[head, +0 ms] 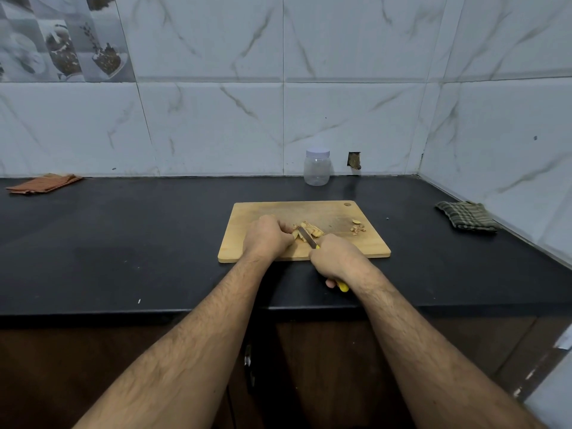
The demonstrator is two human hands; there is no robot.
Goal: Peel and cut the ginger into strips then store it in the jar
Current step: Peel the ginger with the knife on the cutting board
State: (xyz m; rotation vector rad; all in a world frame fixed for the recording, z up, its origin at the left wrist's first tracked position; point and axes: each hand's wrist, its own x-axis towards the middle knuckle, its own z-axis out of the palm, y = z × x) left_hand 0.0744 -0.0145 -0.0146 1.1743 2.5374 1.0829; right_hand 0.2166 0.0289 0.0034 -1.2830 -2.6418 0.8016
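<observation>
Left hand: fingers curled, pinning the ginger at mid cutting board.
Right hand: gripped the yellow-handled knife, blade across the ginger.
Peelings: right on the board.
Jar: lidded, far behind the board, by the wall.

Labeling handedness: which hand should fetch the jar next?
Left. The left hand only steadies the ginger, while the right hand grips the knife. The jar stands lidded behind the board.
</observation>
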